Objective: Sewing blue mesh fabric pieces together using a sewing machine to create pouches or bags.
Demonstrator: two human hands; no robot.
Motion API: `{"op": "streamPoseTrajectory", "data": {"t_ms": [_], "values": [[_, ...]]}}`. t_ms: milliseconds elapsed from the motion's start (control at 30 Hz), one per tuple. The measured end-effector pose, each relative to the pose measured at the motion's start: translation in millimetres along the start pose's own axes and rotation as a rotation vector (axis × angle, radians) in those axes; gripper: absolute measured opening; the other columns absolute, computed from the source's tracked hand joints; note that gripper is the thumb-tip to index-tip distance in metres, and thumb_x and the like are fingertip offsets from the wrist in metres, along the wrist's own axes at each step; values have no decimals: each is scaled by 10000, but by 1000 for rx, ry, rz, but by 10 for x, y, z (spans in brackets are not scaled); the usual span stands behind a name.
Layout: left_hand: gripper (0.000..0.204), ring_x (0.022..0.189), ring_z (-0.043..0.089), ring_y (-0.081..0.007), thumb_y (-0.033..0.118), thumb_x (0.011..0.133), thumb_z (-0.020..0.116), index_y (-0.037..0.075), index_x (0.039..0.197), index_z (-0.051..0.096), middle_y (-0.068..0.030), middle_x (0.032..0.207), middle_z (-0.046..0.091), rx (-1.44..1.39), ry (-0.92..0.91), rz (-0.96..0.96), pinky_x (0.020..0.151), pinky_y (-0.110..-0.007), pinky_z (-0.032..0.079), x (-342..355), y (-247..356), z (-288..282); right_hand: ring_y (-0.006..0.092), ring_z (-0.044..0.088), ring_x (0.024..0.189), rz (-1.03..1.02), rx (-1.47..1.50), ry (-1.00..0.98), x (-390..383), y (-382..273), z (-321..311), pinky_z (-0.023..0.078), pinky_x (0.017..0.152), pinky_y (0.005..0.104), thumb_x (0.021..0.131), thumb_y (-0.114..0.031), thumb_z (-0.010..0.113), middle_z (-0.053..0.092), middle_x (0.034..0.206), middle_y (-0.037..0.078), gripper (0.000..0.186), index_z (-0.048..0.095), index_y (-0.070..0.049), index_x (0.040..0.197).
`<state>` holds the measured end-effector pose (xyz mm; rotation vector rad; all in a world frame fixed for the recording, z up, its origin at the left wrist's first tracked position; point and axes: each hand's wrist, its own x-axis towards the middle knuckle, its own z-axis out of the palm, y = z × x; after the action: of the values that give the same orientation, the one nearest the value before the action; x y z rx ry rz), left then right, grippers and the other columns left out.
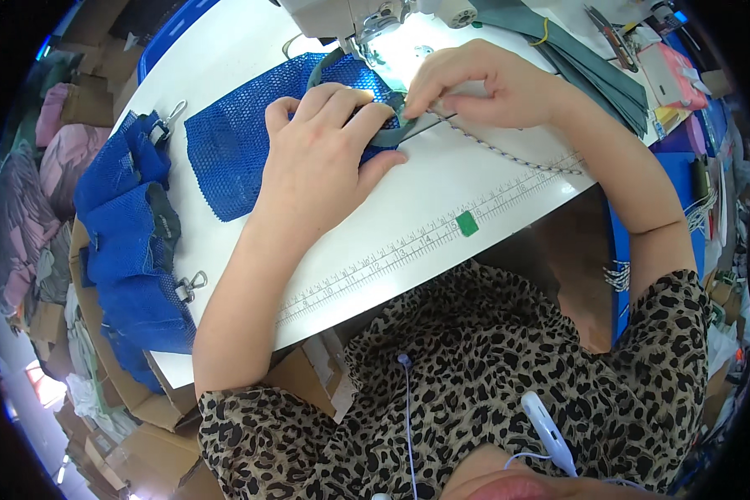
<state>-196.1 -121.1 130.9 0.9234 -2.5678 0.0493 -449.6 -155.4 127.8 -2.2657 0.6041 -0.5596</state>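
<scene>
My left hand presses down on a piece of blue mesh fabric, fingers spread and lying over it. A dark grey-green binding strip curves across the mesh beside those fingertips. Just below the lit needle area of the sewing machine, my right hand is closed in a pinch at the strip's end. A thin speckled cord runs from that pinch toward the table's right edge. The fingertips partly hide the cord's end and how it meets the strip.
Blue mesh pieces with metal snap hooks hang over the table's left edge. Dark green strips lie at the back right, near tweezers and a pink box. A printed ruler with a green square follows the front edge.
</scene>
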Motion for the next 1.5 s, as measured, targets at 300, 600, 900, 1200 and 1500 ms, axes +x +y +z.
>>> {"op": "streamPoseTrajectory", "data": {"t_ms": [300,600,900,1200,1500], "values": [[310,1092,556,-195,315,775,775,139,1021,706,4,1020,634,14,16,-53,894,-448,390,-5,108,40,221,589,995,-31,-260,171,17,135,37,469,861,330,853,59,510,623,1051,66,303,672,-67,1077],[326,1136,543,-210,303,782,766,125,1047,704,-11,1091,632,12,15,-64,932,-459,388,-2,127,64,234,579,1045,-12,-296,137,6,85,46,463,896,338,845,74,491,611,1075,74,324,668,-60,1081],[331,1135,541,-201,274,773,771,101,1044,693,-3,1078,632,11,30,-42,942,-476,382,4,125,79,233,568,1071,-68,-341,136,13,134,83,451,927,336,838,66,518,607,1095,58,313,684,-52,1075],[309,1143,541,-206,270,781,765,105,1031,689,-8,1091,640,10,72,-52,958,-482,382,3,134,106,222,560,979,-22,-337,151,-13,68,51,452,851,326,829,68,510,592,1024,63,348,683,-65,1101],[295,1163,539,-215,272,795,755,108,1034,702,-31,1122,649,-2,41,-56,976,-495,381,5,124,99,225,582,953,97,-238,135,-4,70,14,463,859,331,831,82,465,599,1000,88,370,659,-64,1109]]}}
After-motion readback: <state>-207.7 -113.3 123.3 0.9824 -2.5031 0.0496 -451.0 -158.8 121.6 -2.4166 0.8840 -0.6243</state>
